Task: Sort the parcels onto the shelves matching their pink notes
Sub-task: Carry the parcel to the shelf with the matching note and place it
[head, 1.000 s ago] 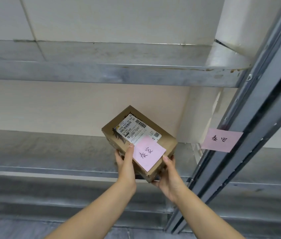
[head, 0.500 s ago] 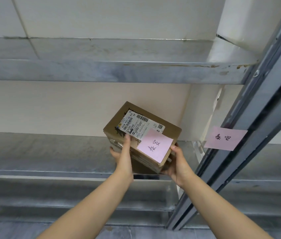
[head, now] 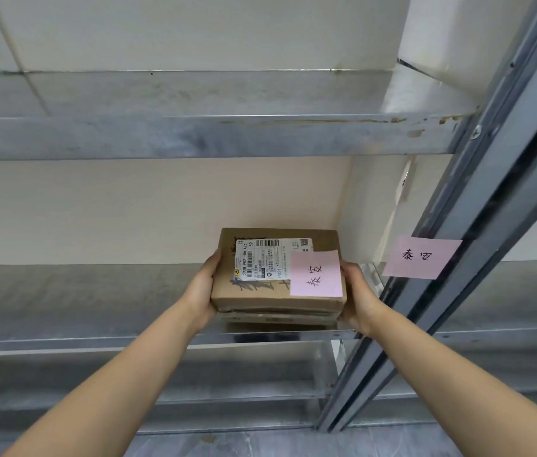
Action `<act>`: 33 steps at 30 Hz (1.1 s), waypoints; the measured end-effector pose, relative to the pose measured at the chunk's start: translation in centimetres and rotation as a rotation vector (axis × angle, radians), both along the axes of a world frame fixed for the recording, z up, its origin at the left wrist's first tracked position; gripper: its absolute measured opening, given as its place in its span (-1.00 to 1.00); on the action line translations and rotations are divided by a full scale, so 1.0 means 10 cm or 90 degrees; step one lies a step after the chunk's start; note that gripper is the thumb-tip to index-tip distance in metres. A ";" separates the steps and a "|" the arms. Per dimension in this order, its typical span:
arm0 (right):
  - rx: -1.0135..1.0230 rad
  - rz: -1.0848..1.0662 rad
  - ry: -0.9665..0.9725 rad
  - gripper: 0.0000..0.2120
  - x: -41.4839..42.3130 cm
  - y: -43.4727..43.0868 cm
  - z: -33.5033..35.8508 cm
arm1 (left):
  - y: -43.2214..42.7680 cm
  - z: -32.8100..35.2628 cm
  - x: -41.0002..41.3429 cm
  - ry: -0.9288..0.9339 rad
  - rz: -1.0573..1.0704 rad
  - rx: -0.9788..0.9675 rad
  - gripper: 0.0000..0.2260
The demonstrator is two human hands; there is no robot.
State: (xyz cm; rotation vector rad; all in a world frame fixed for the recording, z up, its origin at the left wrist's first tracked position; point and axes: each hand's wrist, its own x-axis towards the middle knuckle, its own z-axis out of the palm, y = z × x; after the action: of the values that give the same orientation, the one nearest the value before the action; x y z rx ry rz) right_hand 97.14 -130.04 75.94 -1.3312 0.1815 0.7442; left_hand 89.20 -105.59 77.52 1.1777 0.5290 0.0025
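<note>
Grey metal shelf (head: 62, 298), cream wall (head: 128, 209)

Cream wall (head: 128, 209), grey floor (head: 260, 443)

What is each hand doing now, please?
Left hand: closed on the left side of the box.
Right hand: closed on the box's right side.

a brown cardboard parcel (head: 277, 291) is sitting level at the front right corner of the grey metal shelf (head: 79, 301), its near edge facing the camera. it is wearing a white shipping label (head: 262, 260) with barcodes and a pink note (head: 316, 273) on its top right. a second pink note (head: 421, 257), bearing matching handwritten characters, is sticking to the shelf's upright post (head: 478, 199) just to the right.
</note>
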 end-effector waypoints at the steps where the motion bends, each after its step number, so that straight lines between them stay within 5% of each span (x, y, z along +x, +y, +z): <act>1: 0.007 -0.019 0.002 -0.39 0.01 0.03 0.01 | -0.03 -0.03 0.02 0.001 -0.003 -0.008 -0.59; 9: -0.012 -0.154 0.025 -0.40 0.07 0.09 -0.13 | -0.14 -0.20 0.15 0.048 0.007 -0.065 -0.62; 33: -0.037 -0.218 0.065 -0.42 0.08 0.07 -0.10 | -0.17 -0.26 0.28 0.071 0.011 -0.042 -0.61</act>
State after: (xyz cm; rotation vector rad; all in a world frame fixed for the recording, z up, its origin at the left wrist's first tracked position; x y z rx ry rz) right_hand 97.94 -129.35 74.95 -1.2747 0.5020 0.5185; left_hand 92.04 -107.26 74.93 1.1126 0.6322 -0.0659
